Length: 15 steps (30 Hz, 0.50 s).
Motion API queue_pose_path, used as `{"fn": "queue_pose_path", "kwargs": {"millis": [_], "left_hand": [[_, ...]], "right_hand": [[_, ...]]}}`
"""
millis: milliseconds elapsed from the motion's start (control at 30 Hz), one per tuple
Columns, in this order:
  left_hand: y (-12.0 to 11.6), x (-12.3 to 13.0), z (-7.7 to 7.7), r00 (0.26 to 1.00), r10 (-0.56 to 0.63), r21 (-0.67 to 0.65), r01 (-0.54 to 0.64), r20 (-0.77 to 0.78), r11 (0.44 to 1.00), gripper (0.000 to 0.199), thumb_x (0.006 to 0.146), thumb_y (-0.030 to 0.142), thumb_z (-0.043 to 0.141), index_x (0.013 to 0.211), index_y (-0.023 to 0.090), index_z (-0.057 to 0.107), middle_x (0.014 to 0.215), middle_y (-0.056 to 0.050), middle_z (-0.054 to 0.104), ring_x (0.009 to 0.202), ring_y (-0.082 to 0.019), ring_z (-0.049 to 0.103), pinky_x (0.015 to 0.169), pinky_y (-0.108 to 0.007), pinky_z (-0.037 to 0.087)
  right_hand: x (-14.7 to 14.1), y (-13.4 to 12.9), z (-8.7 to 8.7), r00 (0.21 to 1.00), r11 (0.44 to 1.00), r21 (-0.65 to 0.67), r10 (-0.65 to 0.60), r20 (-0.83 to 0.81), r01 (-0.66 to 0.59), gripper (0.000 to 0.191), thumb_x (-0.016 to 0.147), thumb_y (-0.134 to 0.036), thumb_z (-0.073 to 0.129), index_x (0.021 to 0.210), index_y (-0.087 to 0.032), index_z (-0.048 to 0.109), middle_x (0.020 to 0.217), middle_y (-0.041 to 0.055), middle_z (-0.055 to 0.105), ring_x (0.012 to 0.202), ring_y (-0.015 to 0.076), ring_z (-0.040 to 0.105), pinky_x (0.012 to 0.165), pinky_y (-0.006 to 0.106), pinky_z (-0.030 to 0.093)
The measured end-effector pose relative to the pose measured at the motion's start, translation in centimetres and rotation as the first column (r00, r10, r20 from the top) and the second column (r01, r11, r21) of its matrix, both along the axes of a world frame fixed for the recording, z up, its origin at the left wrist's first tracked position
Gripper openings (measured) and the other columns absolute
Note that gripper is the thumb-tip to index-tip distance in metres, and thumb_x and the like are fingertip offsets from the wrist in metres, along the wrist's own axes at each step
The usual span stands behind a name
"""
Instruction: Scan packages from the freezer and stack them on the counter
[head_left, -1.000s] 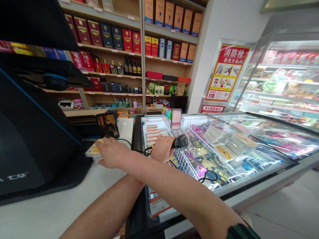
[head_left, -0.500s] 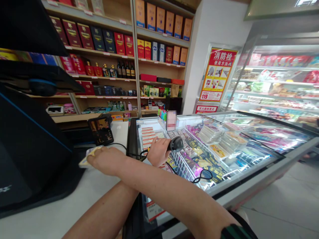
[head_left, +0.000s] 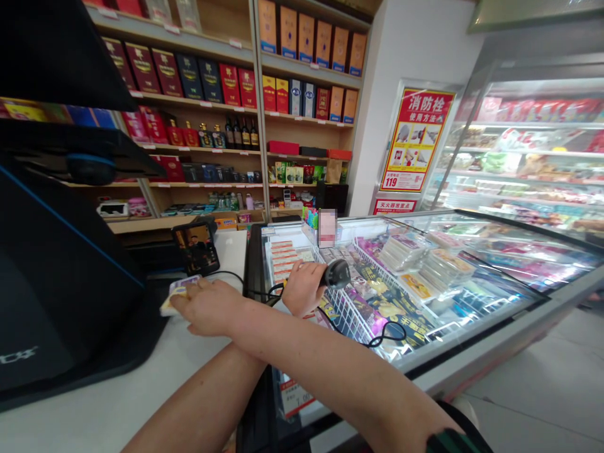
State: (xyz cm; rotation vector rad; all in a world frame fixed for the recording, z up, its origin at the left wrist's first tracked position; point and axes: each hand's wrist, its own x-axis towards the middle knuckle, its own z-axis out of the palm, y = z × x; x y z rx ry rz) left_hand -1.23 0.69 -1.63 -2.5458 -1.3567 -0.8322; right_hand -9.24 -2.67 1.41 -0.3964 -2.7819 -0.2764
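Note:
My arms cross, the right one passing over the left. My left hand [head_left: 302,288] is closed around the handle of a black barcode scanner [head_left: 336,274], whose head points right above the glass-topped freezer [head_left: 453,327]. On the left, my right hand [head_left: 210,306] has its fingers over a small flat packet [head_left: 174,301] in white, yellow and purple, and grips it at the white counter [head_left: 189,365]. The fingers cover much of the packet. A phone [head_left: 195,247] on a stand is just behind it. The scanner's black cable loops over the freezer.
A black checkout terminal [head_left: 61,264] fills the left side. Wire baskets [head_left: 356,324] with packaged goods lie under the freezer glass. A pen box [head_left: 310,228] stands at the freezer's back edge. Shelves of boxes and bottles [head_left: 241,133] line the wall.
My right hand has shifted slightly right with the packet, and more of its purple face shows. My left hand keeps its hold on the scanner. The view has turned slightly.

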Motion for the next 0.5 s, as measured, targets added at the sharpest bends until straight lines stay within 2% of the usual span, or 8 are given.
{"fn": "queue_pose_path", "kwargs": {"millis": [133, 333, 500], "left_hand": [[-0.1, 0.1, 0.1, 1.000, 0.000, 0.001, 0.000, -0.002, 1.000, 0.038, 0.084, 0.019, 0.060, 0.122, 0.018, 0.055, 0.121, -0.009, 0.067, 0.117, -0.026, 0.058, 0.112, -0.049, 0.032], [-0.5, 0.2, 0.2, 1.000, -0.002, 0.005, 0.002, 0.002, 1.000, 0.037, 0.085, 0.017, 0.059, 0.122, 0.019, 0.055, 0.120, -0.009, 0.067, 0.117, -0.026, 0.059, 0.113, -0.050, 0.031], [-0.3, 0.0, 0.2, 1.000, -0.004, 0.007, 0.003, 0.019, 1.000, 0.039, 0.084, 0.017, 0.059, 0.123, 0.020, 0.056, 0.121, -0.009, 0.067, 0.116, -0.026, 0.059, 0.113, -0.051, 0.032]], "right_hand": [[-0.1, 0.4, -0.1, 0.999, 1.000, -0.004, -0.005, 0.048, 0.005, 0.020, 0.097, -0.011, 0.044, 0.111, -0.014, 0.058, 0.112, 0.0114, 0.070, 0.101, 0.0229, 0.067, 0.079, 0.037, 0.056], [0.7, -0.6, 0.6, 1.000, 0.999, 0.032, -0.016, 0.007, 0.016, 0.018, 0.097, -0.011, 0.043, 0.107, -0.012, 0.058, 0.104, 0.0108, 0.072, 0.090, 0.0218, 0.070, 0.071, 0.034, 0.057], [3.2, -1.8, 1.6, 0.980, 0.985, 0.065, -0.153, -0.128, 0.162, 0.020, 0.098, -0.014, 0.038, 0.115, -0.014, 0.049, 0.097, 0.0074, 0.069, 0.080, 0.0213, 0.071, 0.061, 0.034, 0.057]]}}
